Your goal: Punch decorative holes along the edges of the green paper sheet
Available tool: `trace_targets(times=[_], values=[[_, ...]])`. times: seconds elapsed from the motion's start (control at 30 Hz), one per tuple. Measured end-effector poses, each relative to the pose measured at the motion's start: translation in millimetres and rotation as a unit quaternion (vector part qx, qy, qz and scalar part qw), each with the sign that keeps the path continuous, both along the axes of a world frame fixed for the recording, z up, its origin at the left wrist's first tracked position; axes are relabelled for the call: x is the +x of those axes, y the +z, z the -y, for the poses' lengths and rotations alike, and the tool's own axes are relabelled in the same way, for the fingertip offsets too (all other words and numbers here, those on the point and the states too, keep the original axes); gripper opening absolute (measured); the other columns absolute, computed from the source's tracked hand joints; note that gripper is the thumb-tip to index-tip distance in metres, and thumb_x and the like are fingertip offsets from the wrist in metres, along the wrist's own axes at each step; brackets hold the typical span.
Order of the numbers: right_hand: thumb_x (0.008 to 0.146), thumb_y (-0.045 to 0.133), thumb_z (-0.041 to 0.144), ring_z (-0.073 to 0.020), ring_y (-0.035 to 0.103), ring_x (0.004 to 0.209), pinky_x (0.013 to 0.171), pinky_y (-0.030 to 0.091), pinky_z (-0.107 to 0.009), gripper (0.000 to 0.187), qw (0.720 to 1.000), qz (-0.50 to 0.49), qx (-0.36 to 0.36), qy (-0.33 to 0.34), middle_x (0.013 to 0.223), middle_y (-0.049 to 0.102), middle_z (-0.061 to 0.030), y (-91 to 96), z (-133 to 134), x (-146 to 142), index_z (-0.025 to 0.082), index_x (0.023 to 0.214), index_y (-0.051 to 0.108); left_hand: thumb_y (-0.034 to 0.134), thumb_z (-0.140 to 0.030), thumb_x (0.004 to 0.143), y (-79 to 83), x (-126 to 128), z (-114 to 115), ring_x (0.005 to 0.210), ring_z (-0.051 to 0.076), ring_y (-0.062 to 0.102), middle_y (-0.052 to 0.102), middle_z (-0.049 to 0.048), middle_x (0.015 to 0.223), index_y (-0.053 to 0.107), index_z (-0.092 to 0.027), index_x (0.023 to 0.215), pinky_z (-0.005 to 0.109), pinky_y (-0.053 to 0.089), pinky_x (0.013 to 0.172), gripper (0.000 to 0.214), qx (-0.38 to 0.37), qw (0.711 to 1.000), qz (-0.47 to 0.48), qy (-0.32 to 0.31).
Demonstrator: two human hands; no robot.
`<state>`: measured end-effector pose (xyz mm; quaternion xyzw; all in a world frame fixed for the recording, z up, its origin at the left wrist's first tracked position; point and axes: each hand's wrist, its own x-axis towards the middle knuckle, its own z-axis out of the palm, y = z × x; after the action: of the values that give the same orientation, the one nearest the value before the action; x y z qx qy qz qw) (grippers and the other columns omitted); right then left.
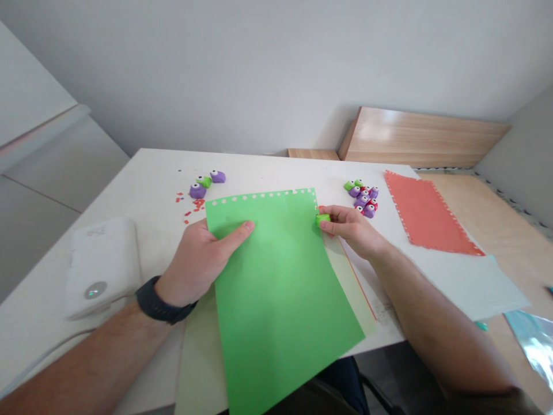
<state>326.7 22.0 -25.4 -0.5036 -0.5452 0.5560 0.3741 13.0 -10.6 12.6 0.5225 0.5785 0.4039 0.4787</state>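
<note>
Head view: left hand (202,257) pinches the green rectangular paper sheet (280,276), presumably steadying it; right hand (356,230) closes around the small lime-green plastic punch (322,219) at the sheet's right edge.

The left arm (108,357) is stretched forward, bare, to the left edge of the green sheet (280,276), and its wrist is circled by a dark band (164,302). By the left hand (207,251) the sheet is gripped near its top, the thumb being laid flat across its front and pointed inward, while the fingers are mostly hidden behind it. The right arm (425,305), also bare, is angled in from the sheet's right. The right hand (348,227) is held beside the sheet's upper right edge, its fingers curled and its thumb and forefinger set in a pinch.
</note>
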Motion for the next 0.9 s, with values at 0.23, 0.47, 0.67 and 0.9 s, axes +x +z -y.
trace_targets(times=[0.23,0.47,0.67,0.9], values=[[0.08,0.087,0.041,-0.014,0.051,0.073,0.069,0.036,-0.03,0.041,0.999,-0.021,0.006,0.023,0.088,0.067,-0.0007,6.4,1.7,-4.6,0.018,0.112,0.076,0.084,-0.055,0.081,0.7,0.4,0.2,0.108,0.033,0.078,0.081,0.0042,0.124,0.081,-0.026,0.114,0.042,0.067,0.093,0.044,-0.006,1.0,-0.004,0.003],[0.08,0.087,0.04,-0.0148,0.053,0.075,0.07,0.038,-0.03,0.038,0.999,-0.029,0.007,0.034,0.092,0.068,-0.0018,4.3,2.0,-4.6,0.019,0.11,0.077,0.083,-0.055,0.082,3.1,1.8,0.7,0.109,0.033,0.078,0.081,0.0035,0.122,0.081,-0.026,0.114,0.04,0.067,0.093,0.044,0.0,1.0,-0.007,0.002],[0.082,0.087,0.039,-0.0157,0.055,0.079,0.073,0.04,-0.03,0.039,0.999,-0.026,0.011,0.042,0.096,0.069,-0.0027,3.5,2.2,-4.9,0.019,0.113,0.077,0.082,-0.054,0.084,1.0,-0.4,0.2,0.11,0.033,0.078,0.081,0.002,0.123,0.081,-0.028,0.114,0.043,0.066,0.096,0.04,0.001,1.0,-0.011,-0.001],[0.076,0.09,0.047,-0.0208,0.06,0.085,0.077,0.046,-0.034,0.043,1.0,-0.008,0.015,0.023,0.092,0.07,-0.0045,6.1,3.9,-6.6,0.02,0.108,0.078,0.082,-0.054,0.084,-0.8,-1.2,0.1,0.109,0.035,0.078,0.081,0.0032,0.122,0.081,-0.027,0.113,0.046,0.066,0.098,0.039,0.001,1.0,-0.013,0.006]])
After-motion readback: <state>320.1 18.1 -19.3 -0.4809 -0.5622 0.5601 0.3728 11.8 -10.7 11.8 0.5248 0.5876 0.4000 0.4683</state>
